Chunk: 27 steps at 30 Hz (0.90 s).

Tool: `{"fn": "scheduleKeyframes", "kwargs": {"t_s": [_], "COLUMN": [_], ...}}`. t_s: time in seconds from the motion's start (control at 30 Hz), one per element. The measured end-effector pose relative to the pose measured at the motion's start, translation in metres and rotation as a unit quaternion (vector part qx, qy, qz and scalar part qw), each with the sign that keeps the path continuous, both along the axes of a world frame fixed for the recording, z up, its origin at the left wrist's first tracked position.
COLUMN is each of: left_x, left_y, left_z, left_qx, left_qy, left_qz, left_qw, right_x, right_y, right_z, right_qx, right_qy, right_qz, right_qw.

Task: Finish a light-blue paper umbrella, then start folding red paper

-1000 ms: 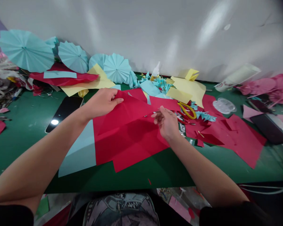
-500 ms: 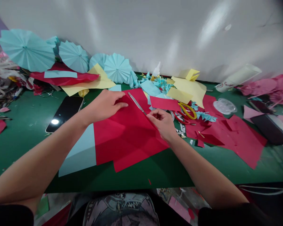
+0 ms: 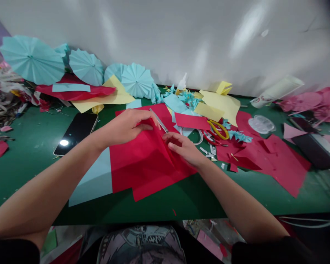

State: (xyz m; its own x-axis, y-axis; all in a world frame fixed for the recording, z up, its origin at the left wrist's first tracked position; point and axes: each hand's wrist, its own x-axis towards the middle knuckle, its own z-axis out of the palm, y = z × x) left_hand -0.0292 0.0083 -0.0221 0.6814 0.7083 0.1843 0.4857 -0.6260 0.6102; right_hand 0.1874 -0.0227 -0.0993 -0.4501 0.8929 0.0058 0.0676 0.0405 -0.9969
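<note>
Red paper sheets (image 3: pixel 137 165) lie in front of me, with an edge lifted into a raised fold between my hands. My left hand (image 3: pixel 128 126) is closed on that lifted red paper, thumb beneath and fingers curled over it. My right hand (image 3: pixel 183 146) has its fingers curled around the near end of a thin metal strip (image 3: pixel 161 123), which looks like a blade or narrow ruler; its gripped end is hidden. The strip points away from me, up and left, along the fold. Light blue paper (image 3: pixel 95 179) shows from under the red sheets on the left.
A phone (image 3: pixel 76 132) lies left of my left hand. Yellow-handled scissors (image 3: pixel 219 130) and a white ring (image 3: pixel 200 137) sit right of my right hand. Pleated blue paper fans (image 3: pixel 137 80) lean along the wall. Red paper pieces (image 3: pixel 280 161) lie at the right.
My right hand has shifted slightly left with the metal strip. My left hand has moved a little right, and the red paper between the hands is now lifted into a fold.
</note>
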Motion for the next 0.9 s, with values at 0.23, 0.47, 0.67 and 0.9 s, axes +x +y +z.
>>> {"fn": "scheduleKeyframes", "kwargs": {"t_s": [0.23,0.47,0.67,0.9], "left_x": [0.004,0.003,0.006,0.011], "left_y": [-0.003,-0.005,-0.004,-0.015], "left_z": [-0.006,-0.005,-0.008,-0.007], "left_qx": [0.032,0.033,0.043,0.049], "left_qy": [0.001,0.008,-0.006,-0.04], "left_qz": [-0.027,-0.066,-0.099,-0.041], "left_qw": [0.999,0.997,0.994,0.997], "right_x": [0.0,0.001,-0.002,-0.006], "right_y": [-0.004,-0.003,-0.006,-0.006], "right_z": [0.004,0.002,0.005,0.007], "right_qx": [0.012,0.008,0.107,0.255], "right_qy": [0.013,0.0,-0.082,-0.215], "right_qz": [0.074,0.091,0.058,-0.138], "right_qw": [0.997,0.996,0.989,0.933]}}
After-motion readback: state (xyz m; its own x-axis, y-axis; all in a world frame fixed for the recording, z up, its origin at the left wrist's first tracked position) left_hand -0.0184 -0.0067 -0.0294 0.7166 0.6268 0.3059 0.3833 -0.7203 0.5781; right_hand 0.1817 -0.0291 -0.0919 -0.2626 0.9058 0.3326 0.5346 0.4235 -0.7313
